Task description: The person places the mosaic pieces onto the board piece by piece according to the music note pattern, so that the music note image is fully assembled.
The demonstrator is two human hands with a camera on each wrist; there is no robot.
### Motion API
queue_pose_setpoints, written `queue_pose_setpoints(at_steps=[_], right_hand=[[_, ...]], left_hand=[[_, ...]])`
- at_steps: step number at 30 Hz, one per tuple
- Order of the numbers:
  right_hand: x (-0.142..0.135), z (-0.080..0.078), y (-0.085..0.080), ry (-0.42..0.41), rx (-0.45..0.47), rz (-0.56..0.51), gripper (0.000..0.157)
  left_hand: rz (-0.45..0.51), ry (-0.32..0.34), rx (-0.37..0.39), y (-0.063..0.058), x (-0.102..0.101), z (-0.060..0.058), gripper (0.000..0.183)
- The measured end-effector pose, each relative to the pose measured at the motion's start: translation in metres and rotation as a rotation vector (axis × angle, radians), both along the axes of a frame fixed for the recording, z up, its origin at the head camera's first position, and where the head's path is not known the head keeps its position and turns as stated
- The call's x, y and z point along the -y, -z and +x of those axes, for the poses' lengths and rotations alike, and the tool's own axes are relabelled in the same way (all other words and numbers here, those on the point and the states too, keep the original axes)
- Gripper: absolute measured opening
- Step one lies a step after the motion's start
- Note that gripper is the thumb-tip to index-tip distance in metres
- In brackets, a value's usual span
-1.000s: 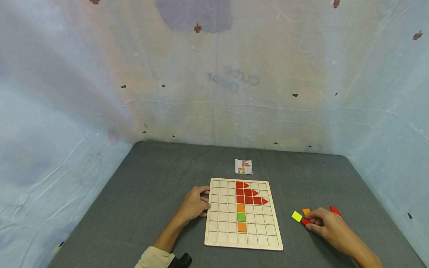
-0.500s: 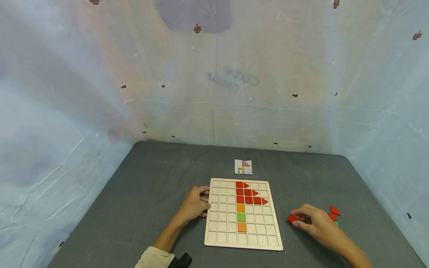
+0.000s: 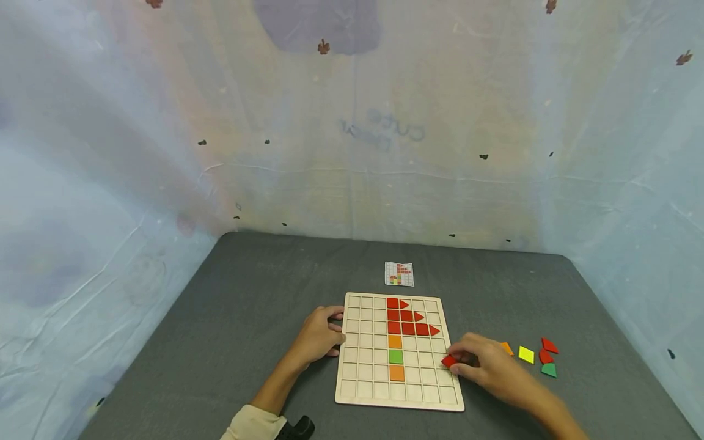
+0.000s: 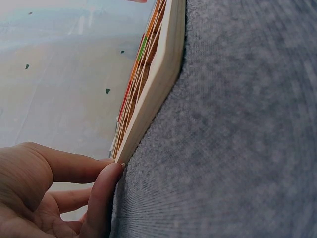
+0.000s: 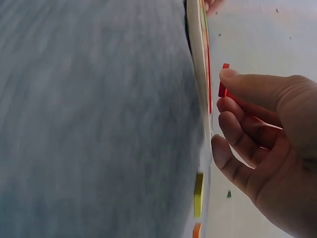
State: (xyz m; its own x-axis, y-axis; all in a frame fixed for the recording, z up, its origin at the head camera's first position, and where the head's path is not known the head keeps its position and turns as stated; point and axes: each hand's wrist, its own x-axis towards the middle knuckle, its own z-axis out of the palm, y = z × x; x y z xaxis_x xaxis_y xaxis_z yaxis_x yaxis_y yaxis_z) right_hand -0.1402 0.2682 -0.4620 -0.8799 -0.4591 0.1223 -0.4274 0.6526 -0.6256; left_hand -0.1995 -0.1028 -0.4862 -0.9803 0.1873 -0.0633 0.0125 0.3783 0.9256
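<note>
A pale wooden grid board [image 3: 365, 373] lies on the dark grey table in the head view. Red squares and triangles [image 3: 407, 328] fill part of its upper rows, with orange, green and orange squares [image 3: 396, 357] in a column below. My left hand [image 3: 317, 333] holds the board's left edge, thumb and index finger at the wood [image 4: 143, 124] in the left wrist view. Between thumb and index finger, my right hand [image 3: 489, 366] pinches a small red tile [image 3: 448, 361] above the board's right edge. The right wrist view shows this red tile [image 5: 224, 82] raised over the board.
Right of the board lie an orange tile [image 3: 506, 349], a yellow square [image 3: 526, 354], two red curved tiles [image 3: 549, 346] and a green tile [image 3: 549, 370]. A small printed pattern card [image 3: 399, 274] sits behind the board. A pale sheet [image 3: 352, 201] hangs around the table.
My right hand has picked up the red tile and carried it left to the board, uncovering the loose tiles. The yellow and orange tiles now lie farther right. My left hand stays put.
</note>
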Motion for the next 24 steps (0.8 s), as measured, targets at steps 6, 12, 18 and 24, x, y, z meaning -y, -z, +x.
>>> queue_pose_setpoints(at_steps=[6,12,18,24], right_hand=[[0.018,-0.002,-0.004,-0.055,0.066,0.015,0.021],[0.035,-0.004,-0.005,-0.119,0.068,0.032,0.019],[0.05,-0.005,-0.005,-0.183,0.037,0.041,0.015],[0.063,-0.002,-0.006,-0.24,-0.027,0.07,0.015]], left_hand=[[0.006,0.001,-0.006,0.0,0.0,0.0,0.063],[0.007,0.005,-0.002,0.0,0.0,0.0,0.063],[0.001,0.002,-0.001,0.001,0.0,0.0,0.063],[-0.003,-0.001,-0.002,0.0,-0.001,0.0,0.063]])
